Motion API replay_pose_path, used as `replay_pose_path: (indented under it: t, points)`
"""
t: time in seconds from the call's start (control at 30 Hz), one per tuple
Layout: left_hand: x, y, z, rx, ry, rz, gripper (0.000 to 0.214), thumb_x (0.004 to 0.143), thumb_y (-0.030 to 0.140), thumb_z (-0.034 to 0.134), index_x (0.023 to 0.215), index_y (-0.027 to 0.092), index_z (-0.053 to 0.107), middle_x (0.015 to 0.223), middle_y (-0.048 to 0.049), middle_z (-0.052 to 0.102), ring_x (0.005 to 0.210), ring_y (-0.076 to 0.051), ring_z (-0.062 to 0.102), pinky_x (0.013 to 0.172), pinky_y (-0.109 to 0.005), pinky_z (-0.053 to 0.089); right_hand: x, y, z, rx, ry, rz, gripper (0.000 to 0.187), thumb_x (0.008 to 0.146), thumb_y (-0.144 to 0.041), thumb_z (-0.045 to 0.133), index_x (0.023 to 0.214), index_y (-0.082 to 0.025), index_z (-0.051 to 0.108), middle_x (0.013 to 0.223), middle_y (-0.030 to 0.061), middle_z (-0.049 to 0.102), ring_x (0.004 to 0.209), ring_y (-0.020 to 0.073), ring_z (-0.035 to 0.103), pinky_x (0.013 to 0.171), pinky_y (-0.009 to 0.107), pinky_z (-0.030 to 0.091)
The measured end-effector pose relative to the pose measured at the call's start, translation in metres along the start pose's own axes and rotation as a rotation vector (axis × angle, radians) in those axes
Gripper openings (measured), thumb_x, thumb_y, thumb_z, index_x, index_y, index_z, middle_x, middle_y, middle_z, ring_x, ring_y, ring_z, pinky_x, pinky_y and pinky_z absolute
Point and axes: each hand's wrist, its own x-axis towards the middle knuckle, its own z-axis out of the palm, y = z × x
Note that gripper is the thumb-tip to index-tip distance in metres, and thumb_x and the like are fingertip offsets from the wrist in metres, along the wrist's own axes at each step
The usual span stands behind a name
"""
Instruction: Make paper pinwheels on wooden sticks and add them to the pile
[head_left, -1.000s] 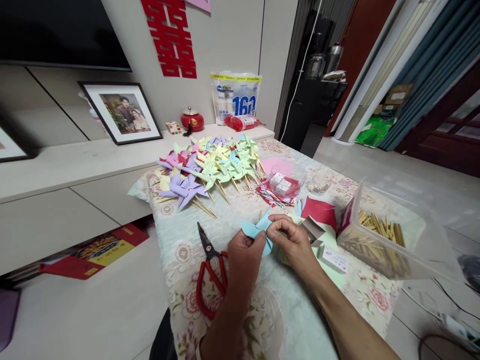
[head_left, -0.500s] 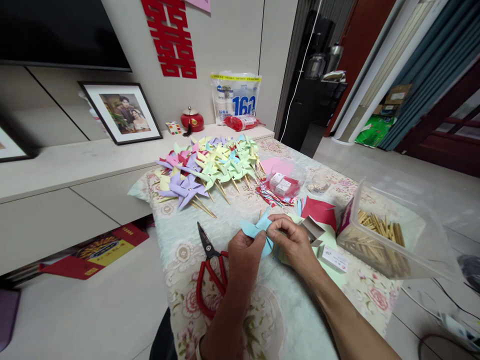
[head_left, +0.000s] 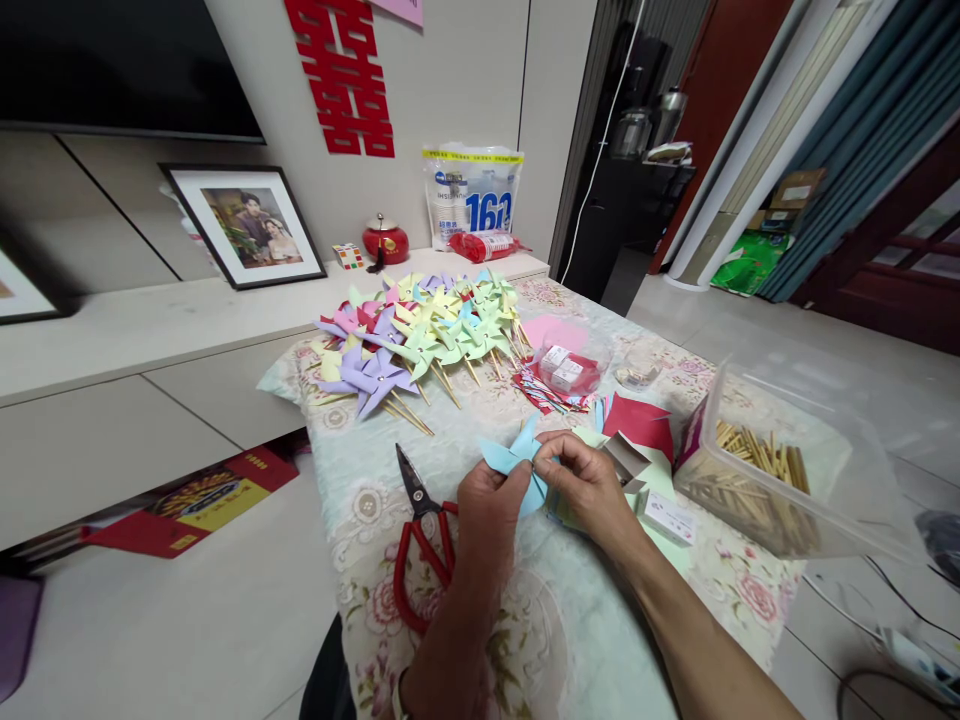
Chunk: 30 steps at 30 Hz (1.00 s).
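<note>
**Two Hands on a Blue Pinwheel**

The middle of the blue pinwheel was hidden behind the fingers, so what they pinched there was hard to see. The left hand and right hand each had a tight grip on it, just above the bench. Red scissors lay just left of the left hand. A small white box and red paper lay near the right hand. A clear box of sticks stood farther right. A heap of pinwheels lay at the far end.
</note>
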Motion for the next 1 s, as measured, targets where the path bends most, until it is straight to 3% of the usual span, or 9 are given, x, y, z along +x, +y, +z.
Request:
replay_pose_path:
  t: [0.27, 0.4, 0.5, 0.73, 1.0]
  points:
    - [-0.0015, 0.0010, -0.0005, 0.018, -0.023, -0.007, 0.027, 0.061, 0.029, 0.079, 0.082, 0.012, 0.077, 0.067, -0.0026, 0.074, 0.059, -0.015, 0.061, 0.061, -0.025, 0.048, -0.0005, 0.0057, 0.0007, 0.130, 0.024, 0.092, 0.015, 0.076, -0.033, 0.077, 0.084, -0.022, 0.070, 0.085, 0.0018, 0.068, 0.080, 0.0188, 0.060, 0.073, 0.031, 0.046]
    - [-0.0030, 0.0030, 0.0008, 0.012, -0.022, -0.014, 0.025, 0.061, 0.028, 0.079, 0.080, 0.013, 0.077, 0.069, -0.0029, 0.075, 0.058, -0.014, 0.061, 0.060, -0.025, 0.048, -0.0011, 0.0044, 0.0019, 0.329, 0.022, 0.179, 0.049, 0.072, -0.032, 0.083, 0.117, -0.026, 0.068, 0.098, 0.0022, 0.072, 0.087, 0.0200, 0.066, 0.078, 0.032, 0.049]
    - [-0.0025, 0.0036, 0.0013, -0.002, -0.042, -0.029, 0.023, 0.061, 0.027, 0.078, 0.080, 0.013, 0.077, 0.067, -0.0022, 0.074, 0.059, -0.015, 0.063, 0.061, -0.025, 0.048, -0.0011, 0.0026, 0.0026, 0.412, 0.031, 0.224, 0.068, 0.070, -0.032, 0.086, 0.132, -0.028, 0.060, 0.093, 0.0010, 0.072, 0.080, 0.0189, 0.067, 0.072, 0.031, 0.050]
    - [-0.0016, 0.0017, -0.0007, 0.036, -0.069, -0.004, 0.026, 0.065, 0.028, 0.077, 0.085, 0.012, 0.077, 0.072, -0.0034, 0.076, 0.063, -0.017, 0.066, 0.064, -0.026, 0.051, -0.0005, 0.0069, 0.0031, 0.377, 0.097, 0.232, 0.075, 0.064, -0.031, 0.088, 0.133, -0.024, 0.059, 0.079, -0.0027, 0.069, 0.069, 0.0163, 0.063, 0.065, 0.029, 0.048]
    - [0.0013, -0.0010, 0.0011, 0.077, 0.017, 0.052, 0.023, 0.058, 0.026, 0.078, 0.077, 0.015, 0.074, 0.072, -0.0032, 0.076, 0.065, -0.018, 0.066, 0.064, -0.027, 0.052, 0.0002, 0.0077, 0.0039, 0.321, 0.138, 0.229, 0.064, 0.063, -0.030, 0.088, 0.122, -0.023, 0.067, 0.070, -0.0047, 0.066, 0.063, 0.0156, 0.060, 0.064, 0.029, 0.047]
